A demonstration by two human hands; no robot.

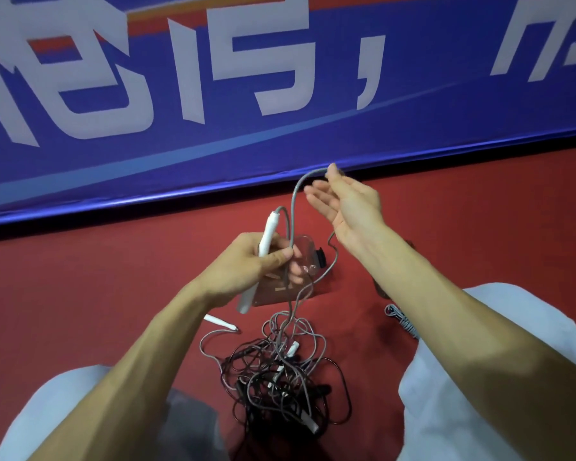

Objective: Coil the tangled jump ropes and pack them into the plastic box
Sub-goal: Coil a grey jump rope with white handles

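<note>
Left hand (256, 261) grips two white handles (267, 235) and grey rope (293, 207) – right hand (346, 204), fingers loosely apart, lifts the loop; tangled ropes (280, 380) on red floor (97, 294) before the clear box (305, 254)

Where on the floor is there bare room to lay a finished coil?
Bare red floor lies left of the left hand, up to the blue banner, and right of the right hand. Crowded: the tangled pile between the knees and the clear plastic box.

A smooth white plastic handle (268, 232) and a matt grey cord (293, 207) were noted. The plastic box (300, 261) appeared clear and glossy; the red floor (113, 294) matt.
</note>
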